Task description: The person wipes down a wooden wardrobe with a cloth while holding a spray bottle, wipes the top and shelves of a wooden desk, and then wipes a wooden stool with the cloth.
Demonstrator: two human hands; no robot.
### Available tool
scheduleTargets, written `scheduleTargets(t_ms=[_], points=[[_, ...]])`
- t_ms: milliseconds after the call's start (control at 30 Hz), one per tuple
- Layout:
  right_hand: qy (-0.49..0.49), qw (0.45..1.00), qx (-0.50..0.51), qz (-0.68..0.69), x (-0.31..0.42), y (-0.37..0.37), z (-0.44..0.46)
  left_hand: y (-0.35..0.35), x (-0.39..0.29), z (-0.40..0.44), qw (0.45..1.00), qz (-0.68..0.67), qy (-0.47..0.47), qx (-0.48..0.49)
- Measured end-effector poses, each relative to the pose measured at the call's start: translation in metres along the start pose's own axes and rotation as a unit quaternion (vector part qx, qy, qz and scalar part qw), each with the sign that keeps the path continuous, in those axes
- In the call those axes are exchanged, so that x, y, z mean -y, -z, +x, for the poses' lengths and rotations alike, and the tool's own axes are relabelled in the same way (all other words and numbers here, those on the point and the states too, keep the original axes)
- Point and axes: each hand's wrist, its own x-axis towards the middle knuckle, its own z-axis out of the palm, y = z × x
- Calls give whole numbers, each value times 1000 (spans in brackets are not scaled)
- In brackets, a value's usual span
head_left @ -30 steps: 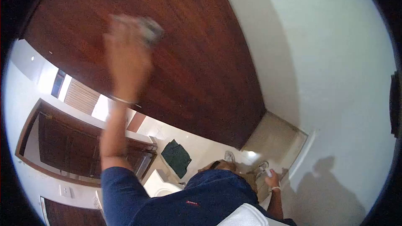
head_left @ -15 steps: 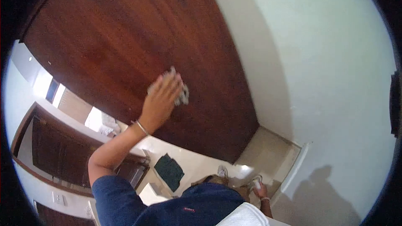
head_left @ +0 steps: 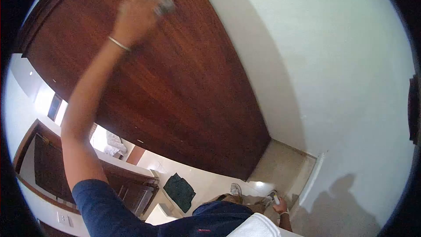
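Note:
High on the dark wooden door [head_left: 184, 87], my left hand [head_left: 138, 17] is blurred by motion, closed on a greyish cloth [head_left: 164, 5] that lies against the wood. That arm is stretched up, with a thin bracelet at the wrist. Low at the right of my body, my right hand [head_left: 281, 206] is wrapped round a small white object [head_left: 276, 199], most of it hidden by the fingers. A white towel [head_left: 256, 227] lies over my dark blue shirt at the bottom edge.
A pale wall [head_left: 342, 83] stands right of the door. On the tiled floor [head_left: 206, 184] are a dark green mat [head_left: 180, 192] and my shoes [head_left: 236, 189]. A wood-framed opening [head_left: 48, 166], a white ledge [head_left: 161, 215] and a wall switch [head_left: 63, 218] are at the left.
From half a second ago, my left hand has swept with the cloth from the door's middle to its upper part. Before that it came down from higher up. My right hand stays low, holding the white object.

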Motion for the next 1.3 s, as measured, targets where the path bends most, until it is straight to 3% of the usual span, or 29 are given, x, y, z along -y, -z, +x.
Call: scheduleTargets(t_ms=[33,67,100,133,167,233,300,333,400,433,500,600,667,733,767,833,867,967,1067,1100,1167,1267,1300], points=[[43,998,-33,6,-19,-9,3,4,-57,-11,995,-47,41,80],[8,1000,4,21,-4,3,-4,6,-94,-29,982,-144,-88,82],[-26,998,38,37,20,12,-10,25,-132,-41,949,-124,-211,196],[-57,995,69,53,41,28,-9,37,-166,-57,908,-249,-212,261],[-42,997,33,62,25,6,-2,29,-186,-84,894,-271,-272,231],[-3,992,-16,126,-14,-28,9,20,-188,-74,914,-211,-276,212],[45,973,-18,227,-4,-26,-6,23,-155,-19,956,-55,-151,247],[19,982,5,187,0,-18,-14,-1,-120,1,982,1,-100,159],[-30,993,43,104,11,2,-22,-25,-38,55,988,120,19,98],[-56,995,58,63,18,12,-25,-49,1,71,992,87,87,-7],[-113,990,85,-17,25,27,-32,-37,39,100,982,78,171,22],[-124,985,96,-68,27,31,-31,-1,10,123,943,-55,304,122],[-102,989,85,-63,23,27,-21,-18,-43,91,977,21,181,110],[-87,991,83,-60,28,29,-10,-54,-109,49,988,-89,64,106],[-79,992,83,-57,31,31,-4,-61,-143,25,983,-131,-8,130],[-66,993,80,-56,38,31,7,-24,-191,-14,935,-192,-94,283],[-61,993,79,-54,40,31,11,-25,-198,-34,921,-207,-184,275],[-50,994,82,-53,51,31,17,-3,-154,-9,904,-262,-120,316],[-34,994,86,-54,59,32,26,-13,-77,39,968,-108,17,225],[-27,994,88,-55,60,30,31,-7,-49,58,971,-37,61,229],[-14,994,92,-60,66,30,40,-28,-6,75,973,80,154,150],[4,993,97,-61,75,25,53,-28,8,89,950,123,227,177],[9,994,96,-59,75,24,55,-30,2,83,958,113,199,173]])
